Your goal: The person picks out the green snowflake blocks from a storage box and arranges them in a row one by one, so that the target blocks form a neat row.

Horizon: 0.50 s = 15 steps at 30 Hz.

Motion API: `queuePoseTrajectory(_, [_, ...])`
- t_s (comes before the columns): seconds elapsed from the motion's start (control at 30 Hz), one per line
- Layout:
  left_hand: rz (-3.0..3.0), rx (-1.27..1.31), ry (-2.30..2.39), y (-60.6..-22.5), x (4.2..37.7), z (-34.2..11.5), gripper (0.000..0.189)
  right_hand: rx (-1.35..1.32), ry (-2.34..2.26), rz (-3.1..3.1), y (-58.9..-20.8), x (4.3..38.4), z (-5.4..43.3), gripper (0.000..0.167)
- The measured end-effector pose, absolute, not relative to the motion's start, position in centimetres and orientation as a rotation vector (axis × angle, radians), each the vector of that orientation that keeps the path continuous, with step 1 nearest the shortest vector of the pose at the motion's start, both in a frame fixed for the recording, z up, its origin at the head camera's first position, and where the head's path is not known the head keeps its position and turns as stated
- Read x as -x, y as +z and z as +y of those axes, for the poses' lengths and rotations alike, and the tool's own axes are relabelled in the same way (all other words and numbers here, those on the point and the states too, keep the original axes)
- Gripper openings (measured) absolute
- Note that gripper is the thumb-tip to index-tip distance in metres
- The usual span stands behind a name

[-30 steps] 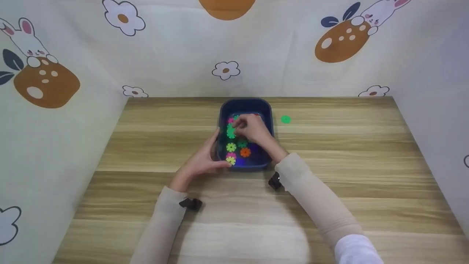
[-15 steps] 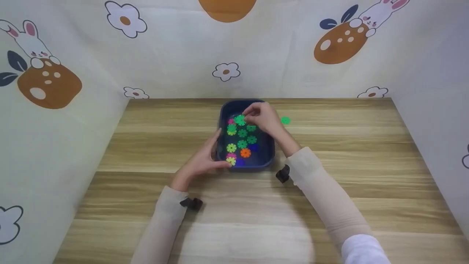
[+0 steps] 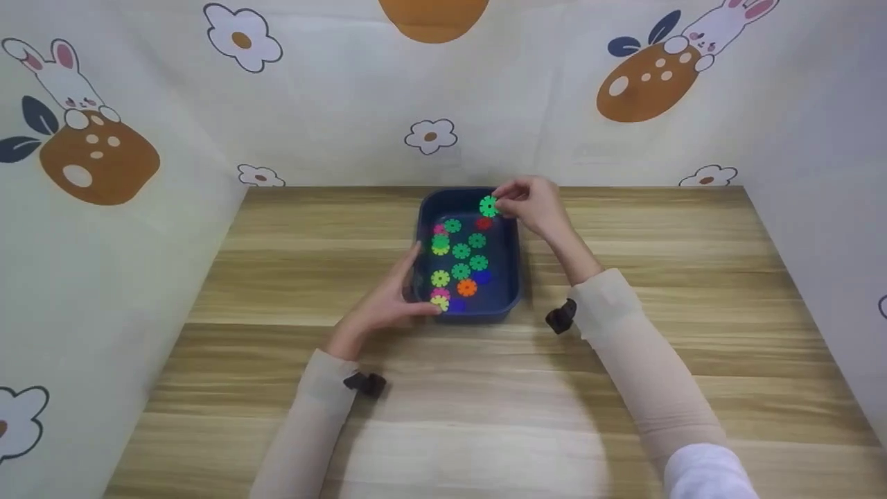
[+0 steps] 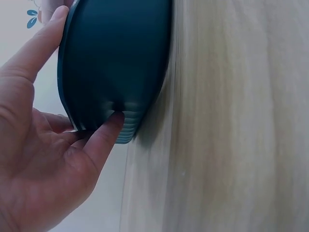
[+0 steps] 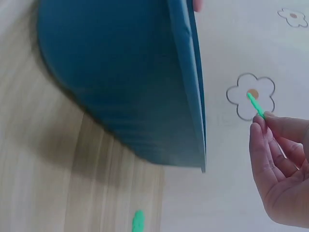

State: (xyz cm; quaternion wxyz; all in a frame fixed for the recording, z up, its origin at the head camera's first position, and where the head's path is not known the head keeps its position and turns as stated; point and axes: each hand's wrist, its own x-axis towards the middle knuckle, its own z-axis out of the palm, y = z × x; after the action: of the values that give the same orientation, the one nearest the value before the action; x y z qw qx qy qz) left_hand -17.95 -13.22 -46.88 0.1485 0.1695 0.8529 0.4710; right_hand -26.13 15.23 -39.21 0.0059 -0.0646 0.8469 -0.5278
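Note:
A dark blue plastic bin (image 3: 479,309) stands on the table with several flower-shaped discs inside, among them green, yellow, pink, blue, red and an orange disc (image 3: 467,287). My left hand (image 3: 385,299) grips the bin's near left corner, thumb at the near end and fingers along the left wall. Between thumb and fingertips my right hand (image 3: 542,206) pinches a green flower disc (image 3: 487,206), held over the bin's far right corner. Edge-on in the right wrist view, that disc (image 5: 256,105) is above rim height.
Another green disc (image 5: 138,222) lies on the table beyond the bin in the right wrist view; the right hand hides it in the head view. The wood-grain table (image 3: 312,229) meets a cloth wall (image 3: 332,118) printed with flowers and rabbits.
The right hand has lifted a green disc from the bin's left part and carried it to the far right corner. The left hand has stayed at the bin.

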Motion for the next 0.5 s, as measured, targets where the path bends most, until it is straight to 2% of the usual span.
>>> queuePoseTrajectory(0.5, [2.419, -0.477, 1.364, -46.7, 18.3, -13.3, 0.12, 0.097, -1.686, 2.664, -40.1, 26.9, 19.4, 0.019])
